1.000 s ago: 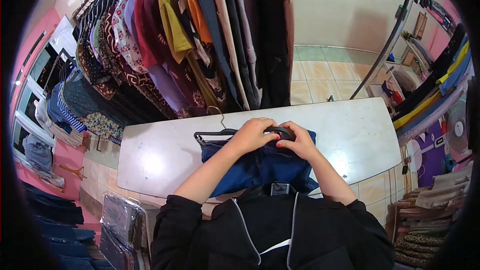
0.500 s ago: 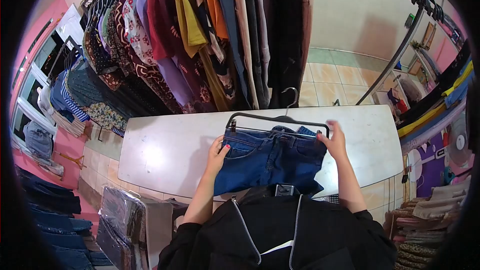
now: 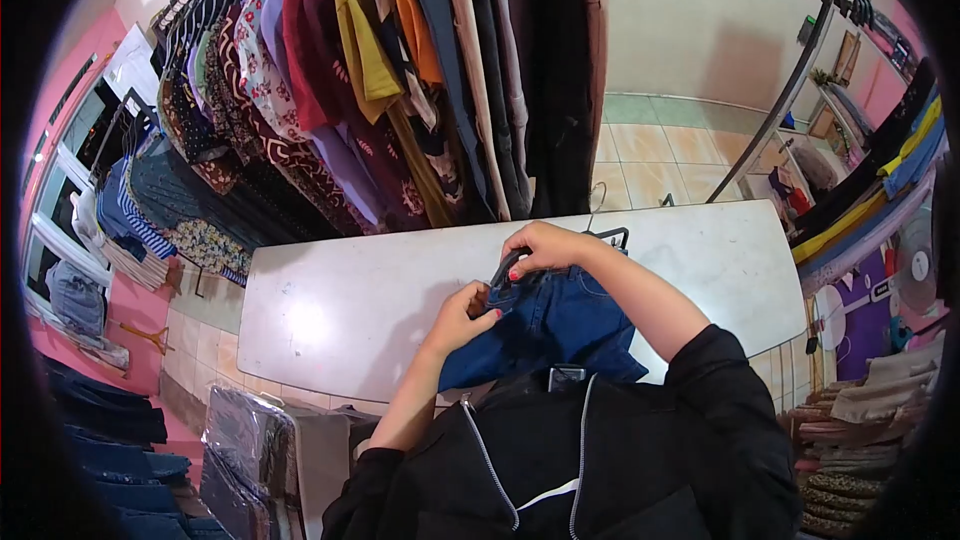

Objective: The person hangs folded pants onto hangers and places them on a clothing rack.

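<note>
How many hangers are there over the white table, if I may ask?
1: a black hanger, along the waist of the blue denim garment, over the white table. It is partly covered, and any other beneath the cloth would be hidden.

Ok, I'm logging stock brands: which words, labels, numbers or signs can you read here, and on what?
None can be read.
Blue denim garment: no legible label shows.
Black hanger: no legible mark.
Small green item, upper right: too small to tell whether it bears text.
</note>
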The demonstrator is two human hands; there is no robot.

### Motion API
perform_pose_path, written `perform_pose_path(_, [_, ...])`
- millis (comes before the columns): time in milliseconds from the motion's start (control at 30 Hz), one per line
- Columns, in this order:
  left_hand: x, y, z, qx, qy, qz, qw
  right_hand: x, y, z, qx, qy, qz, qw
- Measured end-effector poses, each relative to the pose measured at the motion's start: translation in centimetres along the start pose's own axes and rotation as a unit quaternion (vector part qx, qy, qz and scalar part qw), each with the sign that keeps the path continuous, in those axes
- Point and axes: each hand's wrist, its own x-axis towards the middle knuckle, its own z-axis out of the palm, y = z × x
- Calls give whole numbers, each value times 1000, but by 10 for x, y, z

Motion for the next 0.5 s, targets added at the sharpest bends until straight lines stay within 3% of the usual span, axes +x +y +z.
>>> perform_pose_path(100, [5, 4, 1, 55, 14, -64, 996, -5, -7, 10, -31, 41, -20, 998])
perform_pose_path(200, [3, 12, -1, 94, 55, -20, 994, -8, -13, 17, -35, 102, -38, 993])
perform_pose_path(300, [5, 3, -2, 111, 100, 103, 983, -14, -29, 16, -53, 145, -20, 988])
perform_pose_path(400, [3, -16, -10, -54, 149, 44, 986, -20, -26, 7, -35, 201, 10, 979])
perform_pose_path(433, [3, -9, -18, -25, 157, 113, 981, -23, -24, 3, -23, 231, 18, 973])
perform_pose_path(500, [3, -8, -14, -126, 127, 88, 980, -24, -24, -1, 1, 249, 27, 968])
